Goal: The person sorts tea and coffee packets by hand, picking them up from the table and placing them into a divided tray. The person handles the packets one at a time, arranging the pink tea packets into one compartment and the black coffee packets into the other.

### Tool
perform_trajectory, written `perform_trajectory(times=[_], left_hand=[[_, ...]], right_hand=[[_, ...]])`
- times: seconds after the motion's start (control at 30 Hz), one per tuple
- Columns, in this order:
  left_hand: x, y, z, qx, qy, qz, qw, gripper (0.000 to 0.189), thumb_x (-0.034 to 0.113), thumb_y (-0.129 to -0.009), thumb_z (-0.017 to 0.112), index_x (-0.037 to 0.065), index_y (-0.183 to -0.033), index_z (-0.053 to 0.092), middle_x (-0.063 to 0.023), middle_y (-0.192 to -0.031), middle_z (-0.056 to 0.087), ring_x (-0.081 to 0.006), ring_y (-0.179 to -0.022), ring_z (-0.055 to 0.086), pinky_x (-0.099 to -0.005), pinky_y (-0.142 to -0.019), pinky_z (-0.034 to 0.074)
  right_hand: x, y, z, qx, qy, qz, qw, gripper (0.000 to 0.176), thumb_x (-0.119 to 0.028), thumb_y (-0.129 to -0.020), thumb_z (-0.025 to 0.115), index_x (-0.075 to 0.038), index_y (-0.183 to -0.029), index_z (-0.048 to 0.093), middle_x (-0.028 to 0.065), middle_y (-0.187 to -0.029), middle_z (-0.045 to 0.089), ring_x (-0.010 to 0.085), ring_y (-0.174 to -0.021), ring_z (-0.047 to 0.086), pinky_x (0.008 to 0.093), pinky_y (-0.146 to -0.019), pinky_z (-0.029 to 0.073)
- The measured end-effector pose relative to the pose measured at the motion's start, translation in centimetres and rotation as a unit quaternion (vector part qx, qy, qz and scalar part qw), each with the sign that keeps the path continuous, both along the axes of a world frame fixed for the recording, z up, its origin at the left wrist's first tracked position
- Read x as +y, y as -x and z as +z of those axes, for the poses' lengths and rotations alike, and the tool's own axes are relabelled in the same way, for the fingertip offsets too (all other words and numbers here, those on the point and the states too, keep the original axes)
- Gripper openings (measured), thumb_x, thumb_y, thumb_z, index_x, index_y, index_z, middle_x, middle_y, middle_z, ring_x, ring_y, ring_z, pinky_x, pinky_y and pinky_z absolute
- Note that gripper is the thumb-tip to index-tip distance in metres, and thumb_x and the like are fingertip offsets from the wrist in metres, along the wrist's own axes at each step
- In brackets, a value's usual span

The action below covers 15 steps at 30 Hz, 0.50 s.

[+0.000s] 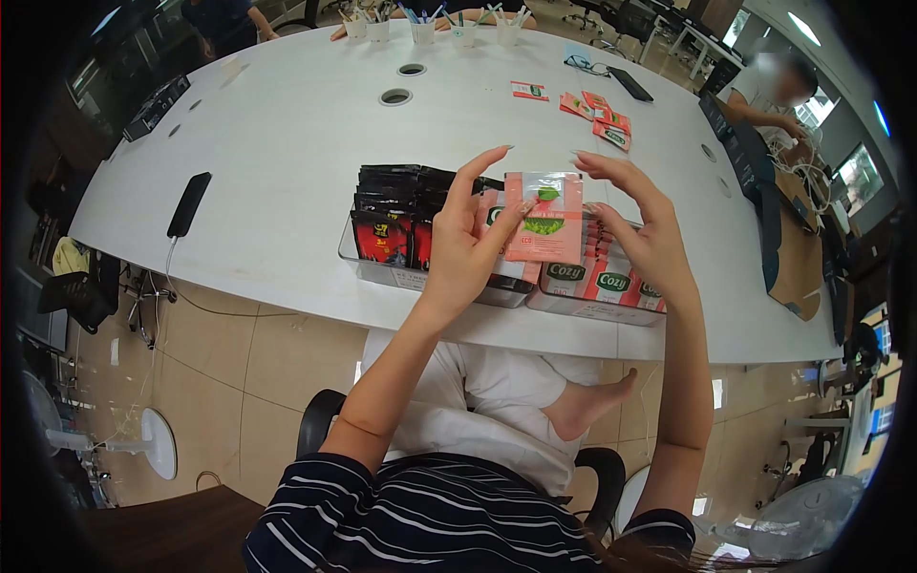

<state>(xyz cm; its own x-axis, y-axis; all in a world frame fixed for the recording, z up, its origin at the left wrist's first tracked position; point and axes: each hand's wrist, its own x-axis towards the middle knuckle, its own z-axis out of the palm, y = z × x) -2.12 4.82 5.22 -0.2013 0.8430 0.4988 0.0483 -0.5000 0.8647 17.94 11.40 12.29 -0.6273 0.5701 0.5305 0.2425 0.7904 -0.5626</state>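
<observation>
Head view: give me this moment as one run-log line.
left hand: thumb over left edge of pink sachet | right hand: thumb near its right edge | below: two filled trays | table: loose sachets

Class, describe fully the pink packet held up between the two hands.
The packet is flat, roughly square, pink, with a shiny, foil-like look, a green leaf near the top, a leafy green picture lower down and small print. It stands nearly upright above the trays. The left hand's thumb overlaps its left edge; the right hand is at its right, contact unclear.
</observation>
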Motion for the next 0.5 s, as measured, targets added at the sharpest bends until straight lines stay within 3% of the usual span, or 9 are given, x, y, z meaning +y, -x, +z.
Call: perform_trajectory(times=[0.07,0.17,0.27,0.4,0.5], left_hand=[[0.1,0.1,0.2,0.003,0.005,-0.020,1.000,0.054,-0.001,-0.091,0.059,0.001,-0.140,0.037,-0.0059,-0.082,0.062,-0.0025,-0.070,0.056,-0.0160,-0.057,0.041],[-0.1,0.2,0.4,0.032,0.013,-0.017,0.999,0.049,0.000,-0.090,0.061,0.002,-0.137,0.044,0.0012,-0.073,0.056,0.0008,-0.061,0.045,-0.0160,-0.052,0.032],[-0.3,-0.2,0.7,0.050,0.008,0.024,0.998,0.044,0.002,-0.090,0.061,0.003,-0.133,0.049,0.0059,-0.068,0.050,0.0012,-0.057,0.034,-0.0167,-0.050,0.023],[-0.6,-0.5,1.2,0.039,0.001,0.023,0.999,0.042,0.000,-0.091,0.058,0.001,-0.132,0.048,-0.0007,-0.098,0.058,-0.0008,-0.066,0.038,-0.0176,-0.056,0.032],[-0.3,-0.7,0.9,0.024,-0.028,0.043,0.998,0.041,0.001,-0.093,0.055,0.003,-0.133,0.048,0.0063,-0.072,0.054,0.0020,-0.056,0.032,-0.0160,-0.051,0.023]], right_hand=[[-0.5,1.3,0.6,0.047,-0.001,0.036,0.998,0.037,0.002,-0.074,0.064,-0.003,-0.110,0.067,0.0088,-0.111,0.065,0.0210,-0.101,0.061,0.0331,-0.090,0.048],[0.5,1.2,0.5,-0.013,-0.052,0.077,0.996,0.032,0.003,-0.073,0.064,-0.003,-0.104,0.070,0.0083,-0.113,0.065,0.0187,-0.100,0.061,0.0313,-0.088,0.048],[0.6,0.8,1.2,0.011,-0.043,0.083,0.996,0.022,0.004,-0.074,0.065,-0.002,-0.095,0.071,0.0082,-0.108,0.067,0.0173,-0.097,0.062,0.0301,-0.086,0.049],[0.3,-1.4,1.3,0.079,0.036,0.064,0.994,0.016,0.003,-0.077,0.068,-0.001,-0.092,0.067,0.0071,-0.095,0.069,0.0153,-0.090,0.064,0.0295,-0.086,0.049],[-0.4,-4.2,1.4,0.120,0.090,-0.016,0.989,0.016,0.002,-0.077,0.069,-0.001,-0.093,0.067,0.0061,-0.092,0.068,0.0137,-0.089,0.063,0.0292,-0.085,0.049]])
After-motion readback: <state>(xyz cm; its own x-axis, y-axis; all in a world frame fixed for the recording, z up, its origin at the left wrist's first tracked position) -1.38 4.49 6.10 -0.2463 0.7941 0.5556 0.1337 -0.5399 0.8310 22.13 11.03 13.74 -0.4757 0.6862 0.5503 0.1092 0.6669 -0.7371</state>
